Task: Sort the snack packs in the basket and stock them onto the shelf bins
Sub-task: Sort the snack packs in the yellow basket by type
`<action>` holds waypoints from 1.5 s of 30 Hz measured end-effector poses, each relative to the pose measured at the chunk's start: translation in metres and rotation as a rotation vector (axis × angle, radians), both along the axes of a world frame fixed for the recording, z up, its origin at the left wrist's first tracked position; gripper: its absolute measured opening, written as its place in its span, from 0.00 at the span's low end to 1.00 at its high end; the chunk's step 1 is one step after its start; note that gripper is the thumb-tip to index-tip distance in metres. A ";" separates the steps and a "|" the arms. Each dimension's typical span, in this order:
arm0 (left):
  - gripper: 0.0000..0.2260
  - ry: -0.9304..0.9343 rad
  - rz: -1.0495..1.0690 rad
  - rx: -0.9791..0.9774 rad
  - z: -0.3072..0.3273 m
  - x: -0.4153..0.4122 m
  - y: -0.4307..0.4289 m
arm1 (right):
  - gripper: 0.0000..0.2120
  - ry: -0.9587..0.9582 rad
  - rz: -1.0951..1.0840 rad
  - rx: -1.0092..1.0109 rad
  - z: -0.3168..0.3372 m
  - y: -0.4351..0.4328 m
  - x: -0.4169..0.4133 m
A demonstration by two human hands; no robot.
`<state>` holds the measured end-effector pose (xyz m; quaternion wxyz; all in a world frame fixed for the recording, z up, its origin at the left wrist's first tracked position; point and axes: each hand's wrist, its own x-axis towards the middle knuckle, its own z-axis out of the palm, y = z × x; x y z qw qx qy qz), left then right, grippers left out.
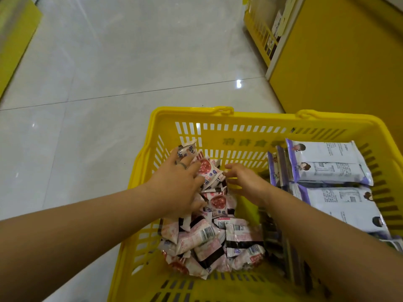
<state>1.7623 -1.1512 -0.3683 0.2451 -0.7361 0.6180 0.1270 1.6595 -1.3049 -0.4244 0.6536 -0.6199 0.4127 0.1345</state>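
A yellow plastic basket [218,125] stands on the floor. Its left half holds a heap of small pink-and-white snack packs [209,240]. Larger white-and-purple packs [327,168] lie stacked along its right side. My left hand [178,188] is inside the basket, gripping a bunch of the small packs, with one pack [187,150] sticking up between the fingers. My right hand [244,182] reaches in beside it. Its fingers are relaxed and the tips touch a small pack [212,175] held in the left hand's bunch.
A yellow shelf unit [338,62] rises to the right of the basket, with a railed lower shelf [259,31] holding some goods. Another yellow shelf edge [13,40] runs along the far left. Pale glossy floor tiles [130,62] lie between them.
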 end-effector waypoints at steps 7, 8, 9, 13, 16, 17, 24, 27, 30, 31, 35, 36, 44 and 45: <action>0.33 0.132 -0.086 -0.057 0.002 -0.015 0.011 | 0.25 0.477 0.949 -0.340 0.022 -0.003 -0.032; 0.33 0.137 -0.087 -0.040 0.002 -0.016 0.014 | 0.34 0.534 1.104 -0.326 0.020 0.003 -0.037; 0.33 0.142 -0.086 -0.022 0.002 -0.016 0.018 | 0.44 0.563 1.218 -0.329 0.018 0.011 -0.042; 0.31 0.162 -0.069 0.001 0.002 -0.016 0.026 | 0.62 0.544 1.320 -0.465 0.003 0.036 -0.062; 0.30 0.162 -0.079 -0.011 0.003 -0.015 0.027 | 0.57 0.486 1.263 -0.511 0.000 0.038 -0.068; 0.30 0.163 -0.079 -0.007 0.003 -0.015 0.026 | 0.54 0.453 1.231 -0.516 0.000 0.036 -0.068; 0.29 0.161 -0.079 0.004 0.001 -0.015 0.026 | 0.56 0.479 1.184 -0.500 -0.006 0.042 -0.072; 0.28 0.155 -0.082 0.013 0.001 -0.015 0.026 | 0.53 0.455 1.183 -0.537 -0.005 0.042 -0.071; 0.28 0.160 -0.072 0.022 0.001 -0.015 0.025 | 0.49 0.456 1.214 -0.531 0.006 0.031 -0.059; 0.28 0.157 -0.073 0.019 0.002 -0.016 0.025 | 0.49 0.461 1.213 -0.534 0.012 0.028 -0.055; 0.27 0.135 -0.074 -0.011 0.009 -0.017 0.026 | 0.45 0.450 1.152 -0.548 0.044 0.019 -0.048; 0.26 0.140 -0.059 -0.027 0.013 -0.016 0.027 | 0.42 0.441 1.135 -0.550 0.053 0.015 -0.047; 0.13 0.256 0.187 -0.678 0.067 0.008 0.037 | 0.22 0.015 0.688 -0.359 0.121 -0.015 -0.030; 0.12 0.275 0.209 -0.727 0.069 0.009 0.038 | 0.22 -0.029 0.613 -0.255 0.120 -0.008 -0.027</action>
